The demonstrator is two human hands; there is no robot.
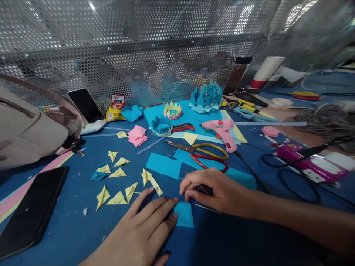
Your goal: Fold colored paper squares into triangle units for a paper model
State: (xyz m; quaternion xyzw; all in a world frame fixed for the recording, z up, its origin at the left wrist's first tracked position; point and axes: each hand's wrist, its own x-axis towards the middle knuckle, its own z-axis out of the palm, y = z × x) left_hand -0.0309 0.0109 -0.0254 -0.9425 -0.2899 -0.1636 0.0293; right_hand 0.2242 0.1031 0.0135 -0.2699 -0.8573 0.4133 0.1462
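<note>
A small folded blue paper [184, 215] lies on the blue table at the front centre. My left hand [146, 225] lies beside it with its fingers spread and their tips on its left edge. At the paper's upper edge, my right hand [213, 190] is curled, thumb and index finger close together; whether anything is between them is hidden. Behind the hands lie a flat blue paper [163, 165] and scissors [194, 149] with yellow and red handles. Several folded yellow pieces [118, 198] are spread to the left, near a yellow strip [155, 186].
A pink glue gun [222, 129] with a black cable stands behind my right hand. Further back are blue paper flowers [206, 96]. On the left are a black phone [33, 210] and a bag [30, 125]; a purple power strip [307, 162] sits on the right.
</note>
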